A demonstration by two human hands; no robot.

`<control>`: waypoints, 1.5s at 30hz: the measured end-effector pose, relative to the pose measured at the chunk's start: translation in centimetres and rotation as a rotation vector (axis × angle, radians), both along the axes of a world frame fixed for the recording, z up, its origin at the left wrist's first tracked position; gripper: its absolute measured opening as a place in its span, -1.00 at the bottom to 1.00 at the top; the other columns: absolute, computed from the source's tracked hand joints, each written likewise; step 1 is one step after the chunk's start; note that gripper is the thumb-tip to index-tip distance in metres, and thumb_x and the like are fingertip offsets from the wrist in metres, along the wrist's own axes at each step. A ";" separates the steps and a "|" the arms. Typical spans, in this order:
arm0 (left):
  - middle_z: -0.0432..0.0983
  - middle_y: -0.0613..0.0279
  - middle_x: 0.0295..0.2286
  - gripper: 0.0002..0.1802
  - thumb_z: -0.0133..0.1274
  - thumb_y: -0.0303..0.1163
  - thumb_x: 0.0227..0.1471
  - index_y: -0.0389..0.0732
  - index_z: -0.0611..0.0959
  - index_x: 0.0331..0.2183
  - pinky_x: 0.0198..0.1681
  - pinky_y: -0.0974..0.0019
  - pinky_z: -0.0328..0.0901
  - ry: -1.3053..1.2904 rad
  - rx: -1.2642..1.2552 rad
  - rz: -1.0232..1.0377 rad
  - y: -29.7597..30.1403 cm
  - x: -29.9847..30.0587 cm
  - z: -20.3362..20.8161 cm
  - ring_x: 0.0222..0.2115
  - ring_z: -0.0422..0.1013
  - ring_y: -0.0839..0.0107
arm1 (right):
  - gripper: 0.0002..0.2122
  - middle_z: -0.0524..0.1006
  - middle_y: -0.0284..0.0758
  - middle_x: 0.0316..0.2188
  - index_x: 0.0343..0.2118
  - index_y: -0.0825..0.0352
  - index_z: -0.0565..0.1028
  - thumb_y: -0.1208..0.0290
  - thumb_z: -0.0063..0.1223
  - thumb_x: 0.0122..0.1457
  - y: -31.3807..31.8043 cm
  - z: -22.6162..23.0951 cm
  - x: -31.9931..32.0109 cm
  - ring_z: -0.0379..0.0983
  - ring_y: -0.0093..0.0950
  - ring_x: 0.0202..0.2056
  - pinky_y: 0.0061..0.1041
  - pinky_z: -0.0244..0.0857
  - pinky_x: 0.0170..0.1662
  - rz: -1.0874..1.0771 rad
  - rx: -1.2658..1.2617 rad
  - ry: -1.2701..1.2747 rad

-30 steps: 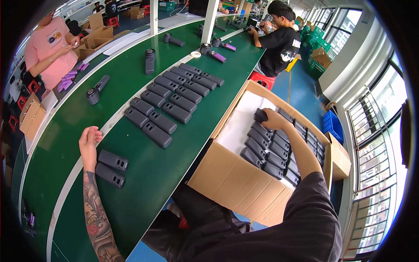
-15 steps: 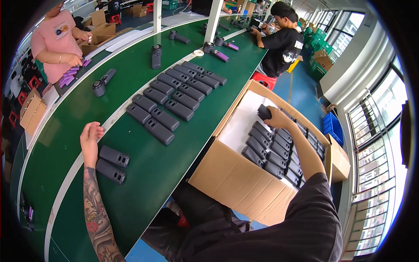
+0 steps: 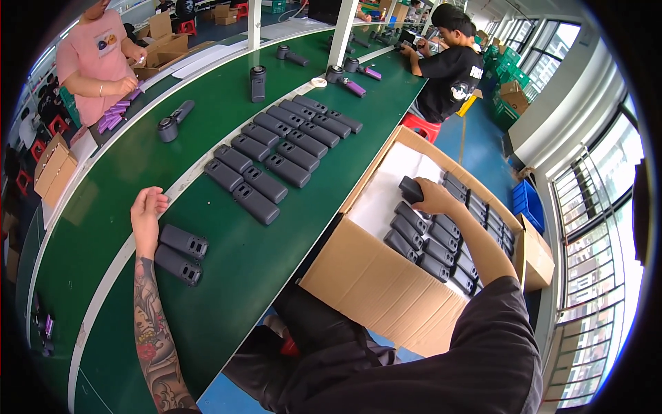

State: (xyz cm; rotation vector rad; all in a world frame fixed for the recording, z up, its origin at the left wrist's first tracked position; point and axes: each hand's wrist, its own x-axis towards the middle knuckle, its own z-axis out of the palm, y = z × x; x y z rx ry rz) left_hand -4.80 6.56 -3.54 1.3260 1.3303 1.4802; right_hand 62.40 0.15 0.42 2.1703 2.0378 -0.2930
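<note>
A dark grey plastic casing [image 3: 411,188] sits in the right hand [image 3: 433,196], fingers closed around it, above the rows of like casings in the open cardboard box [image 3: 372,276]. The left hand [image 3: 147,214] rests on the green conveyor belt [image 3: 227,276], fingers loosely curled and holding nothing, just beside two grey casings [image 3: 181,252].

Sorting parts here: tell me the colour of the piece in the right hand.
Dark grey casing, head view.

Your right hand [image 3: 436,200] covers most of the dark casing [image 3: 411,188] it grips over the cardboard box [image 3: 372,276].
</note>
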 end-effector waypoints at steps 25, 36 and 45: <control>0.55 0.17 -0.38 -0.73 -0.17 -0.41 0.30 -0.36 0.57 -0.17 -0.26 0.47 0.33 -0.083 -0.014 0.012 -1.1 -0.6 0.6 -0.41 0.42 0.49 | -0.29 0.56 -0.07 -0.01 0.22 0.34 0.29 0.21 0.30 -0.01 -3.0 2.0 -4.8 0.53 -0.15 -0.04 -0.26 0.38 0.08 -0.036 -0.053 0.037; 0.41 0.15 0.08 -0.63 0.07 -0.26 0.15 -0.09 0.57 0.01 0.27 0.03 0.10 1.287 0.327 0.004 -12.2 6.5 6.7 0.09 0.35 0.15 | -0.37 0.58 -0.05 -0.08 0.12 0.37 0.36 0.30 0.32 -0.04 -3.3 2.8 -7.1 0.57 -0.15 -0.14 -0.28 0.45 -0.02 -0.080 0.007 -0.043; 0.27 0.14 0.20 -0.50 0.13 -0.24 0.09 -0.05 0.52 0.08 0.38 -0.04 -0.13 1.267 0.266 -0.194 -17.5 2.8 3.9 0.28 0.13 0.10 | -0.37 0.56 -0.06 -0.11 0.09 0.48 0.35 0.27 0.29 -0.02 -0.9 10.4 -20.3 0.54 -0.28 -0.14 -0.38 0.39 -0.05 0.164 0.157 0.737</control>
